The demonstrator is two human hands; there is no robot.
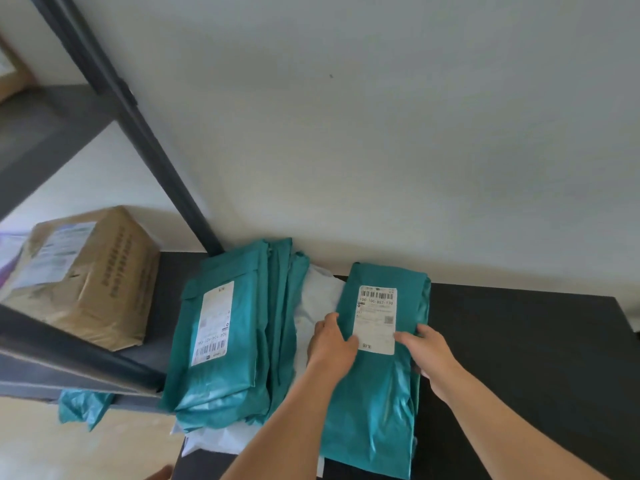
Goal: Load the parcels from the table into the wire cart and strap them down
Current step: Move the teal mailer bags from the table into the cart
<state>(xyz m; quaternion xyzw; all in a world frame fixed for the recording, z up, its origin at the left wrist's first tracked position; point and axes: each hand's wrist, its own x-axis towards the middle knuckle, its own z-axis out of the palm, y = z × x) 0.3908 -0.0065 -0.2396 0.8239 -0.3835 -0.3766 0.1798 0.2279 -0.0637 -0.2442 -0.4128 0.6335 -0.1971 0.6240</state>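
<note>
My left hand (332,344) and right hand (431,355) grip the teal parcel (377,393), fingers curled at its long edges and thumbs on top. It lies on the black bench (536,358), overlapping a white mailer (317,303), beside a stack of teal parcels (239,341).

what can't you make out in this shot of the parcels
Head view:
wire cart: outside the frame.
white parcel: mostly covered by the teal stack and the teal parcel.
left hand and right hand: fingers partly hidden by that parcel.
label fine print: too small.
cardboard box print: blurred.
</note>
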